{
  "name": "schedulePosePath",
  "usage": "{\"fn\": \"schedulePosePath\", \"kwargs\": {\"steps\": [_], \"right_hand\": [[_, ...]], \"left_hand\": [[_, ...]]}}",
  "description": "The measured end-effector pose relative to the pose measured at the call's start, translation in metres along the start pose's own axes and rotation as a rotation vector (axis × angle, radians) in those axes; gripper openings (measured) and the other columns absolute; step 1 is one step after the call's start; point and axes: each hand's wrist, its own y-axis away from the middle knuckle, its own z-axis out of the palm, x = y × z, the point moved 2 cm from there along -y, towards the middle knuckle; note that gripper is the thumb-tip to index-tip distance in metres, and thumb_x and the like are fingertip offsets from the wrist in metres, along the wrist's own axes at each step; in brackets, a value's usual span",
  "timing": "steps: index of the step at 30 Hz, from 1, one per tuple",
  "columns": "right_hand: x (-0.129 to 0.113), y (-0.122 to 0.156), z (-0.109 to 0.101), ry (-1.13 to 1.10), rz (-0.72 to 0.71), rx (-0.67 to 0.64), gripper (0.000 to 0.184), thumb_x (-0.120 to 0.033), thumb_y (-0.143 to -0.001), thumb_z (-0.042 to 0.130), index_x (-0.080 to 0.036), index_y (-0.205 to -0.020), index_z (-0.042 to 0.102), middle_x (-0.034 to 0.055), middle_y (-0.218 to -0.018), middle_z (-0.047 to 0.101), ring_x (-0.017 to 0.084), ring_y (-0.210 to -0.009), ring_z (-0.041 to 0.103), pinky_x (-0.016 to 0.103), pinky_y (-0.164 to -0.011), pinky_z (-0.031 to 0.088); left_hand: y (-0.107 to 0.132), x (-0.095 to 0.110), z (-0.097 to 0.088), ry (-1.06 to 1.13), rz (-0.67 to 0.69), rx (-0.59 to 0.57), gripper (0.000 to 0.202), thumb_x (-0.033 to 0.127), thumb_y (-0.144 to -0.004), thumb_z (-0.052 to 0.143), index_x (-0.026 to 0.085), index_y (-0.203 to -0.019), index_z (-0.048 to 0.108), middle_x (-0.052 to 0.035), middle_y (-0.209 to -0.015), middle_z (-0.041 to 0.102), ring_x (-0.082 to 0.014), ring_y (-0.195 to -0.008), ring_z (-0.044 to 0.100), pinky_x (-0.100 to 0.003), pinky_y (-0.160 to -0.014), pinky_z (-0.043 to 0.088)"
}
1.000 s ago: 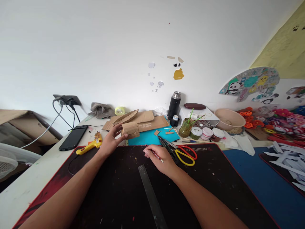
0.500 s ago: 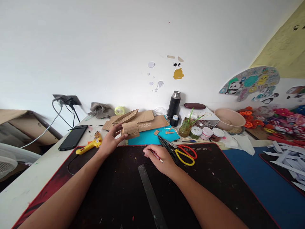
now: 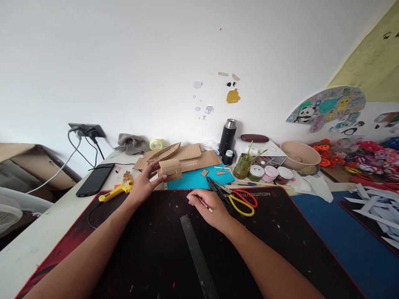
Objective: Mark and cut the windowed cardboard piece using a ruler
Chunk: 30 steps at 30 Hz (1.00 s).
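Between thumb and fingers, my left hand [image 3: 146, 180] grips a small ribbed cardboard piece [image 3: 170, 169] with a raised part on its face, held over the near edge of a blue sheet [image 3: 190, 179]. A red pencil [image 3: 205, 204] is in my closed right hand [image 3: 208, 205], its white eraser end pointing back toward me. My right hand rests over the dark mat [image 3: 149, 249]. Just right of it lie scissors [image 3: 241, 203] with red and yellow handles and a black tool [image 3: 218, 192], partly hidden by the hand. A grey ruler [image 3: 198, 255] lies below my hands.
A yellow glue gun [image 3: 116, 192] and a black phone [image 3: 96, 180] lie at left. Behind are a cardboard boat shape [image 3: 165, 152], cardboard sheets [image 3: 205, 161] and a black flask [image 3: 227, 137]. Paint jars [image 3: 257, 172] and a green-stained jar [image 3: 242, 168] stand to the right.
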Motion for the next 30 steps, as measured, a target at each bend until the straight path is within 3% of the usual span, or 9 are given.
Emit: {"fn": "schedulePosePath", "kwargs": {"steps": [30], "right_hand": [[-0.0021,-0.0002,-0.0007,0.022,-0.011,-0.007,0.027,-0.039,-0.112,0.057,-0.026,-0.099,0.077,0.0025,-0.094,0.082,0.022,-0.089,0.077,0.032,-0.082,0.052]], "left_hand": [[0.0000,-0.0009,0.0004,0.014,-0.007,-0.011,0.090,0.069,-0.080,0.090,0.029,-0.154,0.058,-0.0149,-0.160,0.064,-0.0411,-0.152,0.058,-0.065,-0.126,0.048]]}}
